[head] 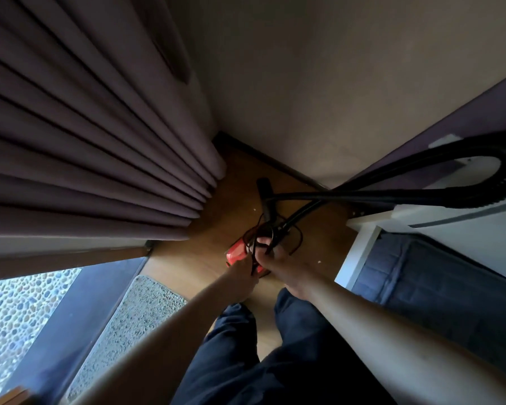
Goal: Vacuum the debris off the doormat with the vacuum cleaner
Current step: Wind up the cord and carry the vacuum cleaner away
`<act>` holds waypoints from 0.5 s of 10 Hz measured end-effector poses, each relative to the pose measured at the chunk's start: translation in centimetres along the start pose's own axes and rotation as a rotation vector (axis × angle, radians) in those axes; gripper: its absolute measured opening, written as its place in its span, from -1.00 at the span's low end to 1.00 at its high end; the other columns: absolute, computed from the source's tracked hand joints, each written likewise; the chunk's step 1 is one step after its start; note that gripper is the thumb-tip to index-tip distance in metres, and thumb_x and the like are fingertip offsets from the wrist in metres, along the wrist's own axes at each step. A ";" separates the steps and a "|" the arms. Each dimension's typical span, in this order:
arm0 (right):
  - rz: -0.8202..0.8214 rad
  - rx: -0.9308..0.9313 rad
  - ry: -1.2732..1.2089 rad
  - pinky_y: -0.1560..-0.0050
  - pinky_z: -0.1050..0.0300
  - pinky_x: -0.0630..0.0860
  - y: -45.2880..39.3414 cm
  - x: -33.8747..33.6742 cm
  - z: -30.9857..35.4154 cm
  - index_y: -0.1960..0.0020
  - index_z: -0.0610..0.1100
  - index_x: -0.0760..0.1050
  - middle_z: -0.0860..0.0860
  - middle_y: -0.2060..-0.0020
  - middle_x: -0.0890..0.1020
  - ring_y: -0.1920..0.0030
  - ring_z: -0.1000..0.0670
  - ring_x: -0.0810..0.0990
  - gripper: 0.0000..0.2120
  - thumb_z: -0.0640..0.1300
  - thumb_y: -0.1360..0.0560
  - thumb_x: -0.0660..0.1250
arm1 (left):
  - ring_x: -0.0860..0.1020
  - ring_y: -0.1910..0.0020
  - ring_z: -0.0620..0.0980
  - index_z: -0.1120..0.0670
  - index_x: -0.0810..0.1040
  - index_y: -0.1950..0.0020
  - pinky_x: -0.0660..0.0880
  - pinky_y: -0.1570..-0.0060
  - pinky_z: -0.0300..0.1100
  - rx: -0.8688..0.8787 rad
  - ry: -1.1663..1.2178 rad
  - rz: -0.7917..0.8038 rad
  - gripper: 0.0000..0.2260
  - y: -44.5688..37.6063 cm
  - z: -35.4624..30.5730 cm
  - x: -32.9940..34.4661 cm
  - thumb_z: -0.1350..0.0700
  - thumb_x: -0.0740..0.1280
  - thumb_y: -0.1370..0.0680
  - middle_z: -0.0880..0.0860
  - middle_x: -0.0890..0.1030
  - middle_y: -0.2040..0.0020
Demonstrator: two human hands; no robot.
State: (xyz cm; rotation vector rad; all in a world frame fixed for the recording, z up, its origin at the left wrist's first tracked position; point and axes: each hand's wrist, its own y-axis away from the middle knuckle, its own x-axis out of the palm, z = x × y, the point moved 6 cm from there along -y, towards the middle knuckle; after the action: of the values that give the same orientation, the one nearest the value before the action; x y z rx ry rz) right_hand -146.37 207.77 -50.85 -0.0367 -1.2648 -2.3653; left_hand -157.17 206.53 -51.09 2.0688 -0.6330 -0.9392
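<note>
While the camera looked steeply down at a wooden floor [231, 182], the following items were on view, listed left to right.

1. Pebbled ground [15, 311], far left, outside a dark door track.
2. Curtain [85, 141], grey-purple, hanging in deep pleats over the upper left, its hem reaching the floor.
3. Doormat [123, 325], grey and speckled, lying flat on the floor just inside the track, at lower left. Debris on it could not be made out from its own fleck.
4. Left hand [243, 271], forearm bare, reaching down to the vacuum cleaner [236, 252]; fingers were curled at its rear end, touching it, but whether they gripped it could not be told.
5. Vacuum cleaner, small red canister, standing on the floor at centre, near the mat's far end but apart from it. A dark cord [292, 238] lay looped over and around it.
6. Right hand [278, 258], closed around the black fittings and cord at the top of the canister.
7. Floor nozzle [265, 197], black, lying on the floor just beyond the canister.
8. Hose [421, 197], black and ribbed, rising from the canister and arching in a wide loop to the right.
9. Trouser legs [275, 361], dark blue, bottom centre.
10. White frame [360, 252], right, with a dark quilted cover [435, 287] below it.
</note>
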 end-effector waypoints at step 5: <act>-0.327 0.211 -0.307 -0.41 -0.08 0.25 -4.3 -5.2 0.8 -0.43 -0.11 0.36 -0.02 -0.39 0.46 -0.43 -0.03 0.38 -0.58 0.06 -0.65 0.14 | 0.45 0.52 -0.06 0.17 0.46 0.28 0.41 0.45 -0.14 -0.012 0.280 -0.136 -0.71 -4.9 -0.9 -7.9 0.14 0.27 -0.64 0.08 0.48 0.46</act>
State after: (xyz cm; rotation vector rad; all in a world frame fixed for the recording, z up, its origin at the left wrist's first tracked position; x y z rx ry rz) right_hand -143.65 212.40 -54.96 -0.1420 -1.7802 -2.5520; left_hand -160.65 215.26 -51.41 2.2018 -0.3423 -0.7055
